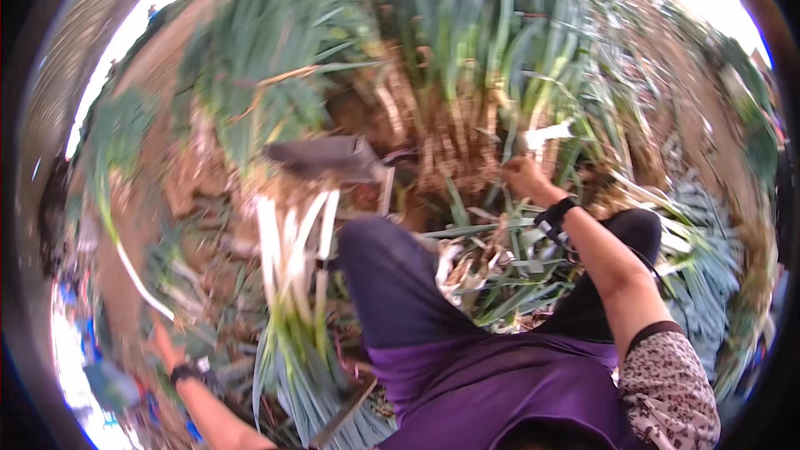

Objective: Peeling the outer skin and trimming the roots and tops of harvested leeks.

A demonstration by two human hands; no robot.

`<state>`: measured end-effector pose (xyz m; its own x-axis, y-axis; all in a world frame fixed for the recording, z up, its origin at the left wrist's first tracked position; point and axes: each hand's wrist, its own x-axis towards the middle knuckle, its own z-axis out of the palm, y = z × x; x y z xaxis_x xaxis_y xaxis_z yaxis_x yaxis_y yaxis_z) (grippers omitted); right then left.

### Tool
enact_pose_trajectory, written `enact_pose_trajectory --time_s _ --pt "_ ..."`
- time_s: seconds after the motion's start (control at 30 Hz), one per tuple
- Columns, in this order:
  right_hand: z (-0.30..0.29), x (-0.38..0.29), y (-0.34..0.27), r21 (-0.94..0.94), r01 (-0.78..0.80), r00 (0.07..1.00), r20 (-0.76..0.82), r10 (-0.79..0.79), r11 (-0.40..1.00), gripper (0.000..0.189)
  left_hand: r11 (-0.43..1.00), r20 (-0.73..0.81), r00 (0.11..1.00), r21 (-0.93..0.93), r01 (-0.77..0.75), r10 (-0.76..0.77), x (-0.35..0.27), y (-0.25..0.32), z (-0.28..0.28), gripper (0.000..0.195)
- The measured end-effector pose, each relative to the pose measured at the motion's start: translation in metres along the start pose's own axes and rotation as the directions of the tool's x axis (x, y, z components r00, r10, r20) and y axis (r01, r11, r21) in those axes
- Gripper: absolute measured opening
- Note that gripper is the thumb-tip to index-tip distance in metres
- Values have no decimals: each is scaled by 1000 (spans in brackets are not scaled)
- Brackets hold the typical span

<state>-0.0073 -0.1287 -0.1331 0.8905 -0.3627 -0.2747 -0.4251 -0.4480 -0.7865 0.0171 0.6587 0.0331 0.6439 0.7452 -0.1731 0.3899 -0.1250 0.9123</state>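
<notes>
My left hand (165,344) is stretched out at the lower left, fingers apart and blurred. Just above it is the root end of a single long leek (134,278), with a small gap between them. My right hand (528,178) is closed in front of an upright bundle of leeks (459,131) with brown, earthy roots. From that fist juts a bright white, flat object (547,135); glare and blur hide what it is. Between my left arm and my knee lie several leeks with pale, bare stems (294,250), their green tops towards me.
A dark metal-like piece (322,158) stands by my left knee (381,256). Trimmed leaves (500,269) litter the ground between my legs. More leeks (269,62) are heaped ahead, and others (694,262) lie at the right. Corrugated sheeting (69,44) rises at the far left.
</notes>
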Motion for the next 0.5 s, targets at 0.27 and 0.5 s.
enact_pose_trajectory --time_s 0.27,0.5 --pt "67 55 52 55 -187 976 120 179 981 21 796 594 678 -605 23 432 -233 71 271 26" --pt "156 170 85 -617 304 941 314 -127 726 21 819 955 266 -48 572 -130 -391 20 408 19"
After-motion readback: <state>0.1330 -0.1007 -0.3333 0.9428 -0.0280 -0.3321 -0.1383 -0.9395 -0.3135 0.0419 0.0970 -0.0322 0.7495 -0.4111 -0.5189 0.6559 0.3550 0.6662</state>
